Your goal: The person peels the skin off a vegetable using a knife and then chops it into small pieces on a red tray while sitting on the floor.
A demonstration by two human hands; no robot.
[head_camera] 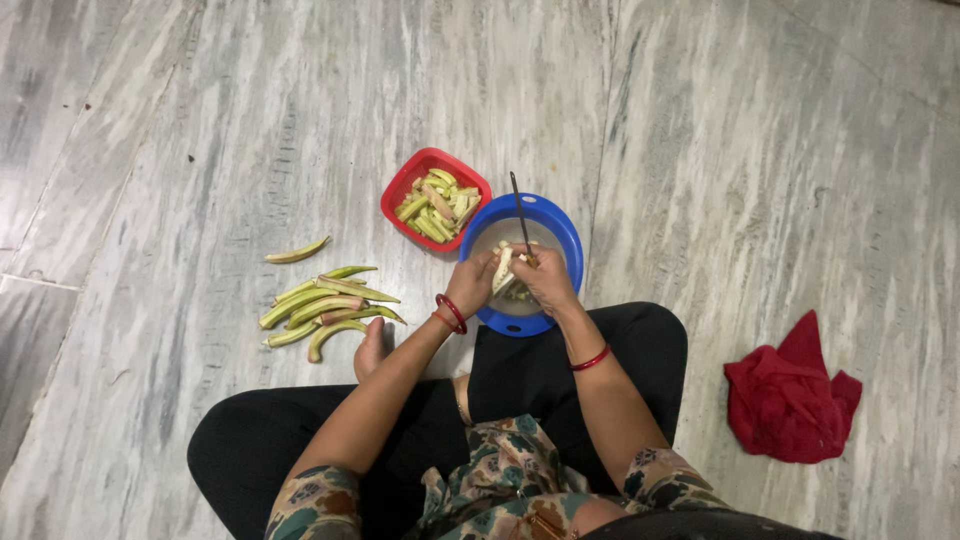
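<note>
Okra pod sat pinched between your two hands, directly over the blue bowl in front of your crossed legs. Your left hand was clamped on its near side; your right hand pressed against the other side and also gripped a thin knife, its dark end pointing away from you. Just left of the bowl stood a red tub of cut pieces. Whole pods lay farther left on the marble floor; a red cloth lay well apart to your right.
</note>
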